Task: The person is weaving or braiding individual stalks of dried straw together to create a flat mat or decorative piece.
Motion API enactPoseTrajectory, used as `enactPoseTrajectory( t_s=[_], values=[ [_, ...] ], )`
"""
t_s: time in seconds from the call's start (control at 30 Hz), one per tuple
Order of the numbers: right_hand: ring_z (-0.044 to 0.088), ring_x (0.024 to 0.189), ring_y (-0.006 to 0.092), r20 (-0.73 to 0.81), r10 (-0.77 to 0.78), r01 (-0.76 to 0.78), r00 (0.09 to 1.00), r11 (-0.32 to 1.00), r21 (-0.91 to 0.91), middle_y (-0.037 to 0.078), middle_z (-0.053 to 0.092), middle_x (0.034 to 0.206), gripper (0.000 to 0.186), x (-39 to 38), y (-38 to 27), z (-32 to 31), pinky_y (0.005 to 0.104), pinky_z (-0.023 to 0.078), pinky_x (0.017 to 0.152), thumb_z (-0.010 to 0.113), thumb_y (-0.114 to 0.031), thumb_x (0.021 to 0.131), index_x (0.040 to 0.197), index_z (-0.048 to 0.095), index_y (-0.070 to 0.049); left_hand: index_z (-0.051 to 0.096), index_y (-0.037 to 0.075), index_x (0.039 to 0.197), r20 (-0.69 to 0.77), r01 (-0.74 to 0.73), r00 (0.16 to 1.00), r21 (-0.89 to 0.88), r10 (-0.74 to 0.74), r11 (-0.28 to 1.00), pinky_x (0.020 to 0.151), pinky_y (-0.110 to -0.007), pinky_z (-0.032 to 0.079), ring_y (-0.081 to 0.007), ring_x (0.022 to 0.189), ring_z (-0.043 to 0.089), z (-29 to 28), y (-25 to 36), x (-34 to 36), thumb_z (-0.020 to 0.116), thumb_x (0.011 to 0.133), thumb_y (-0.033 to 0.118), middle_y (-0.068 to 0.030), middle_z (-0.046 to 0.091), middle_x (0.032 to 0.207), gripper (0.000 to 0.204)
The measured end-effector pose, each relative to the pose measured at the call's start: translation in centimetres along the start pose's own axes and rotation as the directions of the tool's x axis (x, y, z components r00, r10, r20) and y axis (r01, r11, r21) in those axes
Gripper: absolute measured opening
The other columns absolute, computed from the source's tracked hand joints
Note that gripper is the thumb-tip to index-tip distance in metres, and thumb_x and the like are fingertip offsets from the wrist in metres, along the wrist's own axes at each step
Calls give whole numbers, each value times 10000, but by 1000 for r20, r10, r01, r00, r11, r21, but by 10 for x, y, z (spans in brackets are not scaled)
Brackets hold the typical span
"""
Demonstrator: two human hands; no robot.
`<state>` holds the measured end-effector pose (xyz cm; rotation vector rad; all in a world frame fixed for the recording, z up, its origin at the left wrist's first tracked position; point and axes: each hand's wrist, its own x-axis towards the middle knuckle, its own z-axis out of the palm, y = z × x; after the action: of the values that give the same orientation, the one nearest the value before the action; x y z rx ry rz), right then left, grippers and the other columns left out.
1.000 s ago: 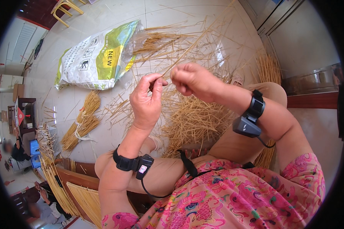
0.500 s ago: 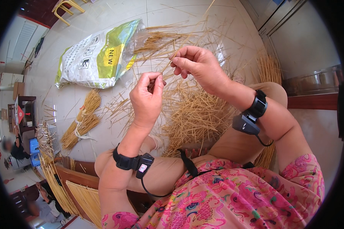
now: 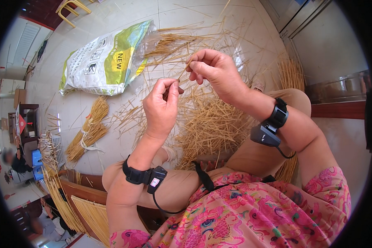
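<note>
Between my two hands runs a thin straw stalk [image 3: 184, 72], slanting up to the right. My left hand [image 3: 163, 101] pinches its lower end between thumb and bent fingers. At the upper end, my right hand [image 3: 211, 68] has thumb and forefinger closed on the same stalk, the other fingers curled beneath. Below both hands a heap of short cut straw [image 3: 213, 128] lies on the floor at my feet. Left of the heap is a bundle of straw [image 3: 89, 130], bound with white strips. The fingertips partly hide the stalk's ends.
A white and green sack [image 3: 107, 60] lies at the far left, straw [image 3: 167, 44] by its open mouth. Another straw bundle [image 3: 292, 76] stands by the metal cabinet [image 3: 332, 45] at right. Wooden furniture [image 3: 89, 194] with long stalks is at lower left; two other people are beyond.
My left hand has shifted slightly right, toward my right hand, narrowing the gap. Both hands keep hold of the stalk.
</note>
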<state>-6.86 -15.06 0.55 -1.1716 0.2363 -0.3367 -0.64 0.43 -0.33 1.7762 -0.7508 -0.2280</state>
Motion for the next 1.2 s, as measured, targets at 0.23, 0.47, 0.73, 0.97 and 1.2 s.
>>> enactPoseTrajectory(
  t_s=[0.23, 0.47, 0.73, 0.97, 1.2],
  values=[
    [585, 632, 111, -36, -6, 6, 999, 1000, 2, 75, 605, 776, 85, 0, -5, 1, 219, 463, 545, 561, -52, 830, 846, 574, 31, 568, -16, 900, -5, -20, 1000, 1, 20, 1000, 587, -190, 440, -62, 661, 575, 0, -4, 0, 542, 881, 56, -51, 633, 724, 78],
    [586, 637, 112, -39, -18, 16, 999, 999, -42, 72, 606, 770, 75, 1, -2, -1, 214, 462, 547, 540, -35, 821, 849, 576, 25, 568, -10, 892, -3, -21, 1000, 37, 21, 999, 581, -192, 441, -56, 641, 566, -1, -3, 0, 550, 874, 47, -46, 629, 716, 62],
    [528, 580, 94, -38, 214, -198, 976, 949, 245, 43, 573, 713, 84, 0, 6, -2, 213, 415, 509, 565, -88, 830, 779, 561, -22, 568, -1, 891, -30, -35, 999, 30, 36, 999, 587, -195, 447, -63, 656, 573, 2, -6, -2, 559, 869, 53, -50, 626, 725, 59],
    [498, 530, 95, 44, 297, -300, 954, 932, 204, 30, 551, 653, 103, -6, 15, 1, 220, 388, 468, 578, -107, 822, 752, 555, -34, 566, 6, 892, -52, -100, 993, 47, 102, 994, 595, -198, 453, -74, 660, 582, 4, -7, -3, 566, 865, 53, -48, 627, 727, 55],
    [570, 566, 101, 215, 532, -245, 819, 663, -708, 38, 586, 622, 165, -12, 3, 4, 227, 435, 484, 641, -166, 779, 739, 606, -10, 557, -3, 899, -65, -80, 995, 28, 82, 996, 550, -186, 411, -51, 630, 548, 1, -4, 3, 526, 890, 64, -48, 628, 731, 75]
  ],
)
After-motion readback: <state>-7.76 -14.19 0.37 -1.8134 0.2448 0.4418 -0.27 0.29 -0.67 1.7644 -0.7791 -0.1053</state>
